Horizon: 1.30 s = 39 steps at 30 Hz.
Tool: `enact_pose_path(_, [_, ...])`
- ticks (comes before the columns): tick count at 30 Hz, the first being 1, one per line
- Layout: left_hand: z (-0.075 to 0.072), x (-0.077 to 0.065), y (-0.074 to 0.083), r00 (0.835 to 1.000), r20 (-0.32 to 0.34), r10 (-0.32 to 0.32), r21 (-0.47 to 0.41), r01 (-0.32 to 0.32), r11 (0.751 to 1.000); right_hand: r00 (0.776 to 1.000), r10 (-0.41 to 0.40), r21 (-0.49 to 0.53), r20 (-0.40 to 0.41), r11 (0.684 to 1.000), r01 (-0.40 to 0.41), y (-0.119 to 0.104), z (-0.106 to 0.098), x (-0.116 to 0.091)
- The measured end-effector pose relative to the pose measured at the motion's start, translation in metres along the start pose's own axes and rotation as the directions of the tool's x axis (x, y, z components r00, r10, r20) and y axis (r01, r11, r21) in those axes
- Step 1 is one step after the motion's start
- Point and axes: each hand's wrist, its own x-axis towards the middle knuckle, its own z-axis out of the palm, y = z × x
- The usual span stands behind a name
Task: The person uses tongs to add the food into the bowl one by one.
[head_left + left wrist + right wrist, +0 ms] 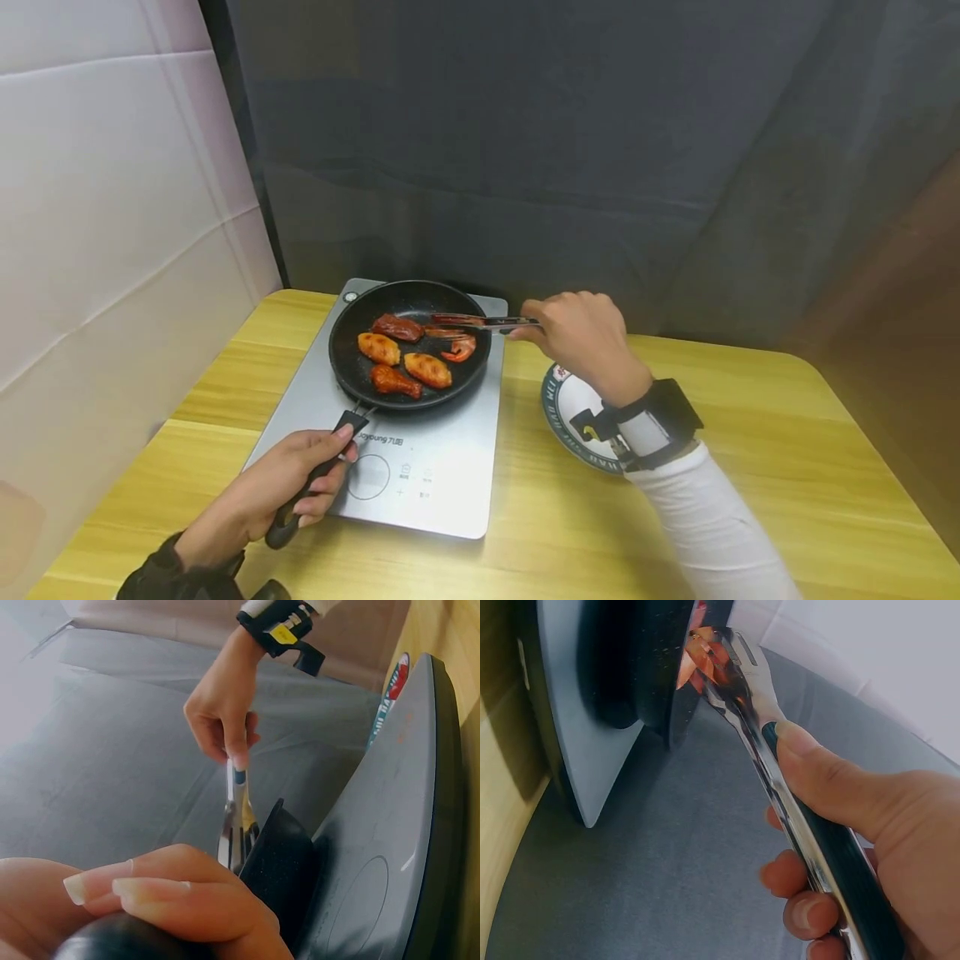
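My left hand [300, 475] grips the black handle [352, 425] of a dark frying pan [468, 379] from the near side. In my right hand [588, 333] I hold metal tongs [510, 323] with dark grip panels, the thumb pressing one arm. Their tips reach over the pan's right rim, beside an orange shrimp [459, 348]; reddish food [705, 652] shows at the tips in the right wrist view. Also in the pan lie two golden chicken wings [378, 348], a drumstick [395, 382] and a dark red piece of meat [397, 327].
The pan stands on a silver induction cooker [457, 475] on a wooden table [750, 433]. Right of it is a white plate with a green lettered rim [555, 408], partly hidden beneath my right wrist. A dark curtain [525, 150] hangs behind, a pale one [112, 183] at left.
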Motion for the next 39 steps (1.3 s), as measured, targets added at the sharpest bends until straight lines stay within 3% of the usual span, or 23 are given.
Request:
enact_pose_path(7, [0.002,0.002,0.002,1.0,0.003,-0.006,0.007,0.006,1.0,0.994,0.039,0.005,0.1,0.999,-0.04,-0.001,0.006,0.003])
enact_pose_path(13, [0.002,0.001,0.001,1.0,0.005,0.007,0.009,-0.007,1.0,0.99,0.039,0.004,0.135,0.999,-0.04,-0.004,0.011,0.006])
enact_pose_path(20, [0.003,0.001,0.001,1.0,-0.008,-0.017,-0.011,0.016,1.0,0.995,0.02,-0.003,0.096,1.0,-0.019,-0.006,0.013,0.007])
enact_pose_path(28, [0.003,0.0,0.0,1.0,-0.005,-0.002,0.007,0.002,1.0,0.999,-0.013,-0.027,0.046,1.0,0.014,-0.007,0.013,0.006])
enact_pose_path(34, [0.003,0.0,-0.001,1.0,-0.011,-0.007,0.003,0.008,1.0,0.997,0.033,-0.017,0.068,0.999,-0.032,-0.007,0.005,0.003])
enact_pose_path(39, [0.002,-0.001,0.0,1.0,-0.018,-0.009,0.009,0.009,1.0,0.993,0.103,0.053,0.051,0.993,-0.105,0.0,-0.006,-0.005])
